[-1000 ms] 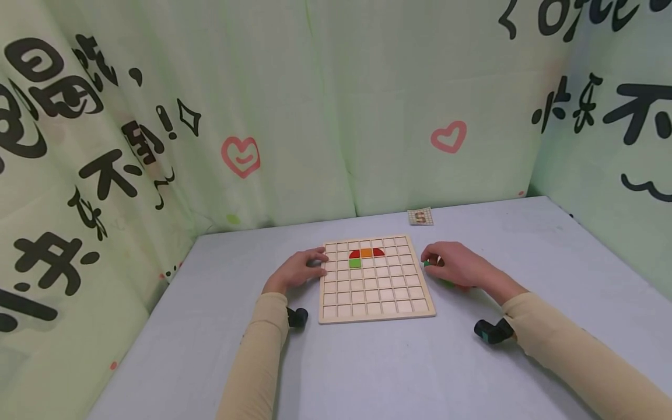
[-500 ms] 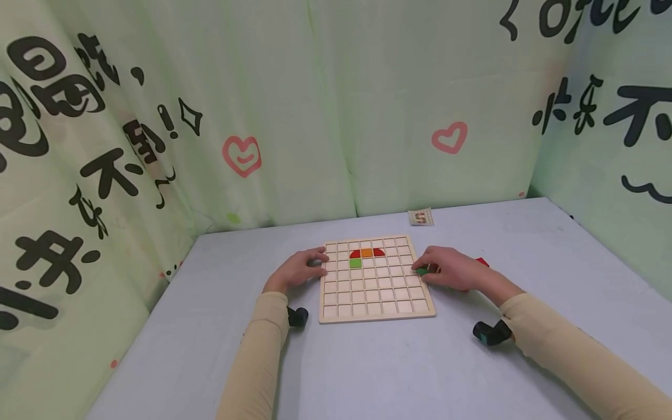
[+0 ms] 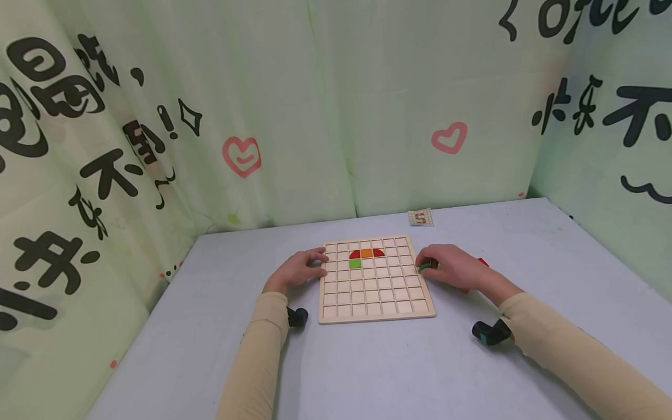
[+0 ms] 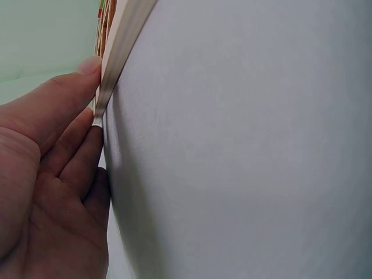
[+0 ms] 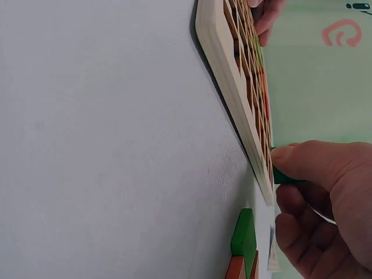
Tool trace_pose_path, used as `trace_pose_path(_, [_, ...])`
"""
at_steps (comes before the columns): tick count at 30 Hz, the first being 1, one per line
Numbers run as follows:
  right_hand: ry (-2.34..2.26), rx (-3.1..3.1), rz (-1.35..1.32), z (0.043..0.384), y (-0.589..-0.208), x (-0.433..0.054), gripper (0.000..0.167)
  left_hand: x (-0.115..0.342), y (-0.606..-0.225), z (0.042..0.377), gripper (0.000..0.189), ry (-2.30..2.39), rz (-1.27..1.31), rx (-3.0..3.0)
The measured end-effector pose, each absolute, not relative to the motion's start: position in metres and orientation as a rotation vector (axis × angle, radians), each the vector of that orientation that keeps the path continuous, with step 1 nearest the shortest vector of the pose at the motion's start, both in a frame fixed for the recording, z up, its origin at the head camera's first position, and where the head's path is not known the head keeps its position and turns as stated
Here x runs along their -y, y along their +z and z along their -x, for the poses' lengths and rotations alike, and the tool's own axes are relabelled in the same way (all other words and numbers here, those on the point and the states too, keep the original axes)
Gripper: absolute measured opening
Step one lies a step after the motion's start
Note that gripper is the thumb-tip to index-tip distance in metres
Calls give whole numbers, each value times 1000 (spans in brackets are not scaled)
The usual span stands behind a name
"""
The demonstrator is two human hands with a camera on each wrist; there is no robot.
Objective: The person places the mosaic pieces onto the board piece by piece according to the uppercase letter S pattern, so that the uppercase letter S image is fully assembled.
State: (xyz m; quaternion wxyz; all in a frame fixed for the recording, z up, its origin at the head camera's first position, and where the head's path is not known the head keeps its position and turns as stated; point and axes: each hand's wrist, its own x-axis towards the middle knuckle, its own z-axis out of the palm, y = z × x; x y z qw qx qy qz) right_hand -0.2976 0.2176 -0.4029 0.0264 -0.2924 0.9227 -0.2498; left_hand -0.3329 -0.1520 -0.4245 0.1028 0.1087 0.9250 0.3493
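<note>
A pale wooden grid board [image 3: 378, 294] lies on the table. In its upper rows sit an orange square [image 3: 366, 252] between two red rounded pieces [image 3: 378, 252], with a light green square [image 3: 355, 263] below. My left hand [image 3: 296, 269] rests at the board's left edge, thumb and fingertips touching it with relaxed fingers. My right hand [image 3: 450, 266] is at the right edge, pinching a dark green block [image 5: 282, 174] between thumb and fingers. The fingers hide most of that block.
Behind the board lies a small patterned card [image 3: 421, 217]. Loose blocks lie right of the board, partly hidden by the right hand: a green one [image 5: 244, 235], an orange-red one [image 5: 235, 268] and a red one [image 3: 483, 262]. Curtains [image 3: 336, 116] close off the back and sides.
The right hand moved left with the green block to the board's right edge, then drew slightly back. A red block came into view behind its wrist. The left hand and board stayed put.
</note>
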Motion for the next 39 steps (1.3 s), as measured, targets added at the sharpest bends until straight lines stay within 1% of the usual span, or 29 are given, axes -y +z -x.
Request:
trace_pose_path(2, [-785,-2878,868,300,-403,-215,15,152,-424,333,33,1035,-310,-2726])
trace_pose_path(6, [-803,-2901,816,301,-405,-212,15,152,-424,333,32,1044,-294,-2717])
trace_pose_path(10, [-779,-2844,841,300,-405,-213,15,152,-423,333,33,1039,-291,-2713])
trace_pose_path(17, [-758,-2788,912,298,-405,-221,24,153,-422,333,33,1025,-315,-2724])
trace_pose_path(26, [-748,-2794,896,299,-405,-219,26,152,-423,333,33,1044,-300,-2709])
trace_pose_path(33, [-755,-2809,918,299,-401,-206,25,152,-423,333,33,1044,-312,-2712])
trace_pose_path(39, [-803,-2776,927,301,-401,-185,22,153,-422,332,34,1034,-335,-2724])
